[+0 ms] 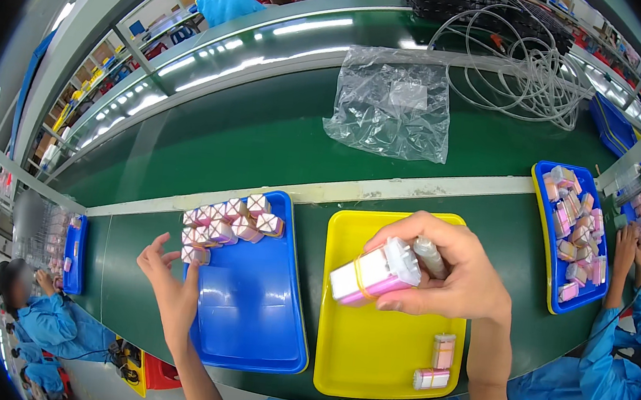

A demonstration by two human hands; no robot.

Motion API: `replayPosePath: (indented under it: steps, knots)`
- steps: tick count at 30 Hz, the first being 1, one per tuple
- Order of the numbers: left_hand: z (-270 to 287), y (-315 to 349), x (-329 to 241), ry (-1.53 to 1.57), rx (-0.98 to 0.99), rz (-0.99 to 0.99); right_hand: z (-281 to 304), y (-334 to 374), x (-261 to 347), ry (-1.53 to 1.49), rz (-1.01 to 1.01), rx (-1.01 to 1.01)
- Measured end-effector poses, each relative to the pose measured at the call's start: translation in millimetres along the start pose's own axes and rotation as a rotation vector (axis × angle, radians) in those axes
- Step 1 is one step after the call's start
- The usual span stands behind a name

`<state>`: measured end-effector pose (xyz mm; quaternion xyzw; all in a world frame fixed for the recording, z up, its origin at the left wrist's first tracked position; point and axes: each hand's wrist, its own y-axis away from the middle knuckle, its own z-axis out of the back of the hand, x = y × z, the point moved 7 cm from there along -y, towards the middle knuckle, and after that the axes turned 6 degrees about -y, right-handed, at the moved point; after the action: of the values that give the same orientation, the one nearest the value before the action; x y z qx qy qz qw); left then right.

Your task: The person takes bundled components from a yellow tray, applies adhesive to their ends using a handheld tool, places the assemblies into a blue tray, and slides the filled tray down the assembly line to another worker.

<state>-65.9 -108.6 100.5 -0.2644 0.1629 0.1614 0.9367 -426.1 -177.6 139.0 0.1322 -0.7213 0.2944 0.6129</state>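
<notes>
My right hand (459,279) is above the yellow tray (368,343), its fingers closed around a white-and-pink rectangular block (367,274). A yellow rubber band circles the block, and its end facing right is a white toothed piece. A greyish cylindrical piece (431,257) also shows in that grip; its kind is unclear. My left hand (176,294) is at the left rim of the blue tray (250,332), fingers apart and holding nothing. Its thumb is close to the nearest of several banded blocks (222,231) standing in rows at that tray's far end.
Two banded blocks (436,361) lie in the yellow tray's near right corner. Another blue tray (550,299) heaped with similar blocks stands at right, beside a co-worker's hands (626,249). A clear plastic bag (395,111) and coiled cable (555,91) lie beyond the pale rail (430,187).
</notes>
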Motion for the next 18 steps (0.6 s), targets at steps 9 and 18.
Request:
replayPosePath:
  steps: [9,18]
  knots:
    - [-27.9,46.2,-181.9,1.183,1.065,-0.085,-38.0,2.6,-4.6,0.008,-0.175,0.268]
    - [-53.3,58.6,-178.2,1.558,1.037,0.160,-26.7,5.7,11.9,0.355,-0.059,-0.011]
